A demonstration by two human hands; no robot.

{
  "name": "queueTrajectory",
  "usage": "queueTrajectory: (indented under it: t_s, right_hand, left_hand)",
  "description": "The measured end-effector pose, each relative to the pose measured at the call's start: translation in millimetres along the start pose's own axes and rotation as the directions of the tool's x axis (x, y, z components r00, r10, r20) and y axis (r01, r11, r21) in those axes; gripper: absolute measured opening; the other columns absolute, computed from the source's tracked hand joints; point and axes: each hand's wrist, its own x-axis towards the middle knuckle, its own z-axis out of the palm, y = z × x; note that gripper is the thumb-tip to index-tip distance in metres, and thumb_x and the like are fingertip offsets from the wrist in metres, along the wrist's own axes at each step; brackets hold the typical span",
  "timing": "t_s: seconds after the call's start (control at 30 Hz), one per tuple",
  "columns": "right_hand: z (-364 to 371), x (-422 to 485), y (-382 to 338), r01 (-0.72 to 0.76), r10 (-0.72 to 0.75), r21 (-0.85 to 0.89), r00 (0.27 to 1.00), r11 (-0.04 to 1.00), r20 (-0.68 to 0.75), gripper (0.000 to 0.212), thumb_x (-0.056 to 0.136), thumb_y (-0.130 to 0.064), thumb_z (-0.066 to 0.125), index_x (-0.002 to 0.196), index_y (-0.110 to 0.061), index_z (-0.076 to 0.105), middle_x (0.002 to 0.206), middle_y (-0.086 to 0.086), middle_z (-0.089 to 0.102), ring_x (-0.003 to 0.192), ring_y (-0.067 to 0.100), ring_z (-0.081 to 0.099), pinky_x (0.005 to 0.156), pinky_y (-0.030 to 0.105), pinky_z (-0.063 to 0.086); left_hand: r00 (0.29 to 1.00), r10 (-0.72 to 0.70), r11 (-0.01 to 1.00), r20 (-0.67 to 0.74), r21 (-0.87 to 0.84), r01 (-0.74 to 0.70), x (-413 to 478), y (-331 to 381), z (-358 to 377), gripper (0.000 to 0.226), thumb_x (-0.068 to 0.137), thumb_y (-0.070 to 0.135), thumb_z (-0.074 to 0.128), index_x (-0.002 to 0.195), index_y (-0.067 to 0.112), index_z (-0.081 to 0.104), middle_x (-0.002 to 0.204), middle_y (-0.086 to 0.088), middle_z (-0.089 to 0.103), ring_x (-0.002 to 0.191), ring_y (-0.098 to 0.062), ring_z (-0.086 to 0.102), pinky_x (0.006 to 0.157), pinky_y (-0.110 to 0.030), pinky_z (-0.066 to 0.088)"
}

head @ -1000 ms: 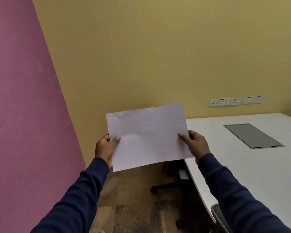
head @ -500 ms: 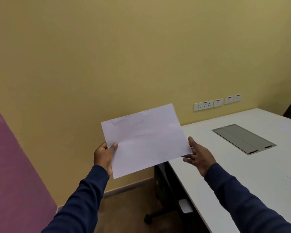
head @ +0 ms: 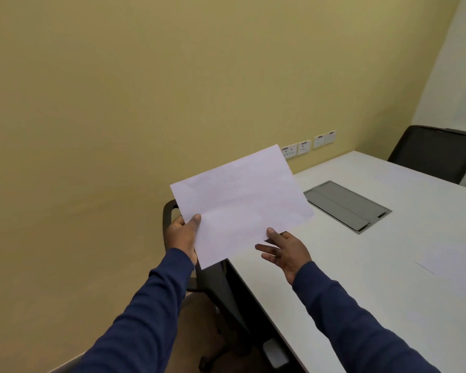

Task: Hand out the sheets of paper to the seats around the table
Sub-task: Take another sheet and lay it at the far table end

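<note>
A white sheet of paper (head: 240,203) is held in the air over the near-left corner of the white table (head: 388,278). My left hand (head: 182,235) pinches its lower-left edge, thumb on top. My right hand (head: 283,251) is spread open just under the sheet's lower-right edge, fingers apart; its thumb tip touches the edge. Another white sheet (head: 452,265) lies flat on the table at the right. A dark chair (head: 170,211) stands tucked at the table's end, mostly hidden behind the held sheet and my left hand.
A grey cable hatch (head: 347,205) is set into the tabletop. A black mesh chair (head: 436,152) stands on the far side at the right. Wall sockets (head: 307,145) line the yellow wall. Chair base and wheels (head: 226,345) sit under the table's near end.
The view has swung right; the pink wall is gone and the far chair has appeared. My right hand has let go of the sheet and opened beneath it. The sheet has moved toward the table.
</note>
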Motion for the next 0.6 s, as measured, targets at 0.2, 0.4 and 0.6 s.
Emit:
queueTrajectory:
  t_s: [0.2,0.4,0.6]
  right_hand:
    - [-16,54,-1,0.052,-0.066,-0.07,0.977,0.996,-0.205,0.017,0.096,-0.023,0.064,0.092,-0.006,0.063,0.088,0.008,0.067,0.085,0.024,0.076,0.063,0.03,0.058]
    - [-56,104,1,0.003,-0.065,-0.163,0.924,0.987,-0.376,0.021,0.095,-0.02,0.066,0.08,-0.009,0.056,0.085,0.007,0.065,0.077,0.021,0.075,0.066,0.032,0.059]
    - [-106,168,32,-0.137,0.04,-0.185,0.891,0.973,-0.452,0.026,0.093,-0.018,0.068,0.074,-0.014,0.051,0.082,0.008,0.065,0.072,0.022,0.072,0.059,0.031,0.057]
  left_hand:
    - [0.993,-0.102,0.994,0.061,0.048,0.1,75,-36,50,0.006,0.093,0.014,0.066,0.098,0.011,0.066,0.101,-0.006,0.07,0.088,-0.027,0.066,0.089,-0.046,0.056]
    - [0.962,-0.272,0.942,0.028,0.214,0.26,125,-98,84,0.015,0.093,0.014,0.064,0.079,0.017,0.063,0.091,-0.003,0.066,0.084,-0.026,0.06,0.075,-0.038,0.054]
    - [0.923,-0.379,0.855,-0.061,0.359,0.375,157,-175,101,0.014,0.093,0.01,0.064,0.079,0.014,0.062,0.094,-0.012,0.066,0.081,-0.03,0.062,0.078,-0.052,0.058]
